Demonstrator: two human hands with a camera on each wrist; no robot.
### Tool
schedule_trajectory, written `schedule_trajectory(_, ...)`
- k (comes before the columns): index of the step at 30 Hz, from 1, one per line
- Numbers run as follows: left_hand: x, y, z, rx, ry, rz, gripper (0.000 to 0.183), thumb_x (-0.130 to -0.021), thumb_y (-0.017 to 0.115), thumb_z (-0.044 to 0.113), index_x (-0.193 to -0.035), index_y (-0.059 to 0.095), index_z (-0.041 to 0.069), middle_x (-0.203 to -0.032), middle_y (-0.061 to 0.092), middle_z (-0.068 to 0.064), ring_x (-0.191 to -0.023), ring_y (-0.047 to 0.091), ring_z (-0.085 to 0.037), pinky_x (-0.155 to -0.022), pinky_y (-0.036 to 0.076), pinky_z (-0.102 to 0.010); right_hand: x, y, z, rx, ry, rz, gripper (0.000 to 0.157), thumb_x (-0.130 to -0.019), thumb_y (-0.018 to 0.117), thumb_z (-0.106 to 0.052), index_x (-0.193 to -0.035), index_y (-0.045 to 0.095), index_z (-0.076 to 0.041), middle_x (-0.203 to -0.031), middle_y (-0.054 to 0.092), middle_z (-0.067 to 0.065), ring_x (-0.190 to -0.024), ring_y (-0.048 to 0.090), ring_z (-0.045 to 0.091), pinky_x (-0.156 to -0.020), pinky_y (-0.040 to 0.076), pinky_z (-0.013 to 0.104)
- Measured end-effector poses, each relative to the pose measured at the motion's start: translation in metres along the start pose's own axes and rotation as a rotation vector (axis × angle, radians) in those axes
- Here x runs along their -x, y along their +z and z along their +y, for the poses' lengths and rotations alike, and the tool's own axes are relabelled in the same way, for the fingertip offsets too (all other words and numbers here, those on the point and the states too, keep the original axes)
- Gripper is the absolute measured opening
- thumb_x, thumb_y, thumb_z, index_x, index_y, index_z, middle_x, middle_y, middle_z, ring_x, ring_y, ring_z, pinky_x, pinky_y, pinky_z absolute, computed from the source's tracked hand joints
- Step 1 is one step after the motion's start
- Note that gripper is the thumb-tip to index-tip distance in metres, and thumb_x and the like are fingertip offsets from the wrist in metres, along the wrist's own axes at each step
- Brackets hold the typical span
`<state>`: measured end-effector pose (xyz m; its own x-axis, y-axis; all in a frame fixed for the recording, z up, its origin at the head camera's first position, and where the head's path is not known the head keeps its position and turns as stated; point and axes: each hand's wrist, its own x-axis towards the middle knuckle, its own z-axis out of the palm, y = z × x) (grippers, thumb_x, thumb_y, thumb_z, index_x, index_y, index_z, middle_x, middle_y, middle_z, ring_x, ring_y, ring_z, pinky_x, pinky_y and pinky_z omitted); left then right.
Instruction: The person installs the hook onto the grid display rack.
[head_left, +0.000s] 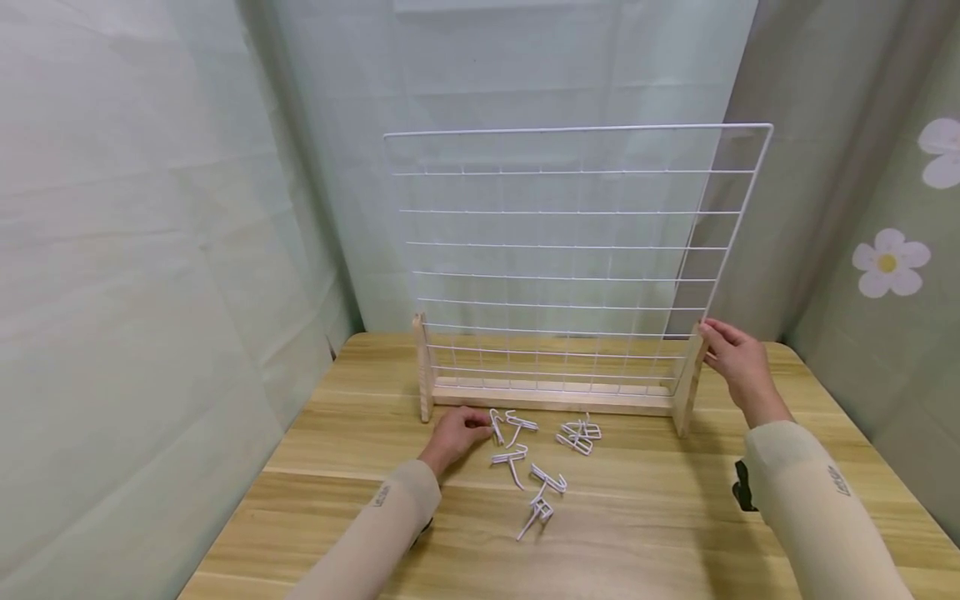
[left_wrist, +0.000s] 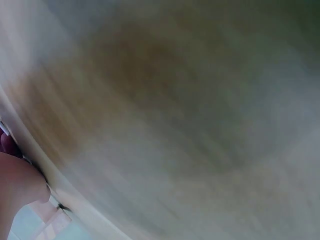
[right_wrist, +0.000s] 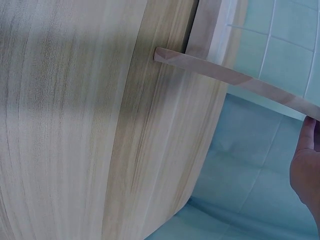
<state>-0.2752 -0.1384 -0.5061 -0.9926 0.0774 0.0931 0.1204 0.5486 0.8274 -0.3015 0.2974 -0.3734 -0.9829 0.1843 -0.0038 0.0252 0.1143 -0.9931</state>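
Observation:
A white wire grid panel [head_left: 577,212] stands upright in a wooden stand [head_left: 555,396] on the table. At the stand's right post [head_left: 688,379], my right hand [head_left: 738,367] pinches the top end near the grid's lower right side. The right wrist view shows that hand [right_wrist: 306,165] at the post's [right_wrist: 235,79] end. My left hand [head_left: 456,433] lies low by the stand's left post [head_left: 423,367], its curled fingertips pinching the end of a white wire hook [head_left: 497,427]. In the left wrist view the hand [left_wrist: 20,182] is mostly cut off at the edge.
Several more white hooks lie loose on the wooden table [head_left: 637,517], among them one hook [head_left: 510,456] near my left hand and a small cluster of hooks [head_left: 579,435] before the stand. Pale curtains [head_left: 172,250] surround the table; the right one bears flower prints [head_left: 890,262].

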Motion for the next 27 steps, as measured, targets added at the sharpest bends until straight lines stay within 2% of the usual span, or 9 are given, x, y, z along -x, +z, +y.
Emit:
schedule_trajectory(3, -0.0009, 0.0014, -0.0003, -0.020, 0.013, 0.007, 0.009, -0.083, 0.079, 0.008, -0.089, 0.074, 0.004, -0.091, 0.067, -0.002, -0.086, 0.058, -0.016, -0.082, 0.048, -0.035, -0.0001, -0.0002, -0.0003, 0.009, 0.002, 0.007, 0.072, -0.096, 0.058, -0.047, -0.150, 0.040, -0.002, -0.140, 0.048, 0.009, -0.133, 0.043, 0.028, -0.106, 0.037, 0.042)
schedule_trajectory(11, -0.0035, 0.0022, -0.0032, -0.077, 0.055, 0.000, 0.007, -0.083, 0.080, 0.010, -0.088, 0.077, 0.006, -0.092, 0.065, -0.002, -0.090, 0.059, -0.018, -0.084, 0.046, -0.036, -0.0002, -0.0011, -0.0011, -0.065, 0.002, 0.011, 0.068, -0.095, 0.062, -0.041, -0.147, 0.043, -0.001, -0.121, 0.056, -0.004, -0.118, 0.052, 0.016, -0.102, 0.039, 0.035)
schedule_trajectory(15, -0.0047, 0.0028, -0.0040, -0.090, 0.060, -0.008, 0.007, -0.084, 0.079, 0.011, -0.089, 0.078, 0.006, -0.092, 0.064, -0.001, -0.089, 0.058, -0.018, -0.084, 0.046, -0.036, -0.0005, -0.0016, -0.0006, -0.071, 0.017, 0.004, 0.069, -0.095, 0.062, -0.043, -0.148, 0.043, -0.003, -0.127, 0.054, 0.000, -0.124, 0.049, 0.019, -0.105, 0.036, 0.038)
schedule_trajectory(21, -0.0048, 0.0033, -0.0033, -0.119, 0.066, -0.015, 0.007, -0.084, 0.079, 0.013, -0.089, 0.078, 0.007, -0.092, 0.063, 0.000, -0.090, 0.059, -0.018, -0.084, 0.044, -0.036, -0.0016, -0.0007, 0.0010, -0.010, 0.021, -0.001, 0.072, -0.095, 0.058, -0.047, -0.150, 0.040, -0.004, -0.140, 0.046, 0.010, -0.135, 0.041, 0.029, -0.107, 0.034, 0.043)
schedule_trajectory(27, -0.0037, 0.0025, -0.0022, -0.127, 0.063, -0.014, 0.007, -0.085, 0.078, 0.014, -0.086, 0.078, 0.008, -0.092, 0.063, 0.001, -0.091, 0.059, -0.019, -0.085, 0.043, -0.037, -0.0018, -0.0011, 0.0017, -0.009, 0.013, -0.004, 0.073, -0.095, 0.059, -0.046, -0.150, 0.039, -0.003, -0.139, 0.047, 0.010, -0.131, 0.044, 0.026, -0.107, 0.035, 0.043)
